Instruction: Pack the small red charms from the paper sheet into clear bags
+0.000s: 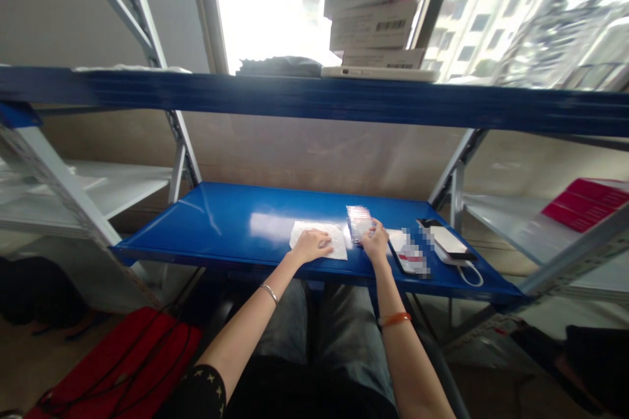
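Observation:
My left hand [310, 245] lies flat, palm down, on a white paper sheet [330, 240] on the blue metal shelf [206, 222]. To its right, my right hand [376, 241] pinches the edge of a clear plastic packet [358, 222] with reddish contents. The packet stands tilted on the shelf, and my fingers hide part of it. A blurred printed card [410, 252] lies just right of my right hand, not held.
A white device [448, 241] with a white cable [470, 273] sits on a dark flat object at the shelf's right end. Metal uprights flank the shelf. A blue beam [295, 95] above carries stacked boxes [373, 6]. Red items [584, 206] lie right; a red bag [118, 366] lies below left.

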Available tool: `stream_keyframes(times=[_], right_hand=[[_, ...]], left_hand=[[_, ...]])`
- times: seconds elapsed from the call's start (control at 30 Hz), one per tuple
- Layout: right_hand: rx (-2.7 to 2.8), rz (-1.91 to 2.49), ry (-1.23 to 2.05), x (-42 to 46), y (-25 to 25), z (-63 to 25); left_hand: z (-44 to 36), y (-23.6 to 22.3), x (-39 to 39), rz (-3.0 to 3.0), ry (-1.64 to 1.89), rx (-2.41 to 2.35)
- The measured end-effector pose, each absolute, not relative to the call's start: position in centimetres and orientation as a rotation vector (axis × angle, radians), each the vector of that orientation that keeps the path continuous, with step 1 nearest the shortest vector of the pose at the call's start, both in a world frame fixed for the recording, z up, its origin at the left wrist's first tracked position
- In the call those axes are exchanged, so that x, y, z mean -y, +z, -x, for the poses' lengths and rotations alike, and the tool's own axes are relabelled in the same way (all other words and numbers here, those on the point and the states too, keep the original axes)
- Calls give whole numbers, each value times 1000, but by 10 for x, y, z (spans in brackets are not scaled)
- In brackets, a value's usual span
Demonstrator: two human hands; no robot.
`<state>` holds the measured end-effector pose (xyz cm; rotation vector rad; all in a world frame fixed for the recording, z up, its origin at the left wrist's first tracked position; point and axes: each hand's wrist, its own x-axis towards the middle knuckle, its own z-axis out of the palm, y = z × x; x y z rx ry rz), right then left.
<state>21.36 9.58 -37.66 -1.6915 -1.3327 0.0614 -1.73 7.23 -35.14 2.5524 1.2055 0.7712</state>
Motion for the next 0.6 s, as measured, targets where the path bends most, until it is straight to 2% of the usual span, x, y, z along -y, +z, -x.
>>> stream_keyframes(times=[0.27,0.6], right_hand=[[1278,1933,-63,-82,-367,-196],[1318,2078,25,-66,-356,-173]], left_hand=[[14,-352,-63,-2595,747,-1257],[8,-360,-35,-2420,972,-1513]])
